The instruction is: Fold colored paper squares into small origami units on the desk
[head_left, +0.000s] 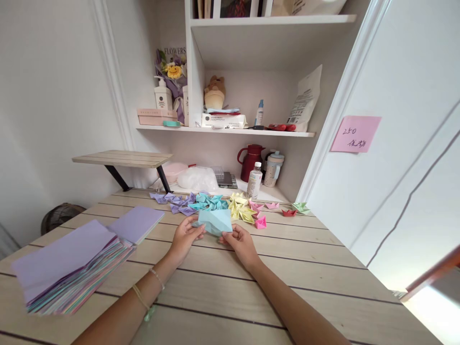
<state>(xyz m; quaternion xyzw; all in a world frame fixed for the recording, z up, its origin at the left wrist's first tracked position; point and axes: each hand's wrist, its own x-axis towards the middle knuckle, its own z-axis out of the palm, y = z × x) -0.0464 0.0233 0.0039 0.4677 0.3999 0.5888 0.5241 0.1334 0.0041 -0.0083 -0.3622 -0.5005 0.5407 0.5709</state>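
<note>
A light-blue folded paper [215,221] is held up just above the table, between both hands. My left hand [186,235] pinches its left edge with thumb and fingers. At its lower right corner, my right hand [241,242] grips it the same way. Creases run across the paper, and its underside is hidden. Right behind it lie folded paper boats in groups: purple boats [173,200], turquoise boats [211,202], yellow boats [241,207], pink boats [260,222], a red boat [289,213] and a green boat [301,207].
A tall stack of coloured paper [68,258] stands on the left of the slatted table [215,297], beside a smaller purple stack [138,223]. A bottle [254,182] stands behind the boats. Behind are a raised wooden stand [122,158], a red jug [250,162] and shelves [230,131].
</note>
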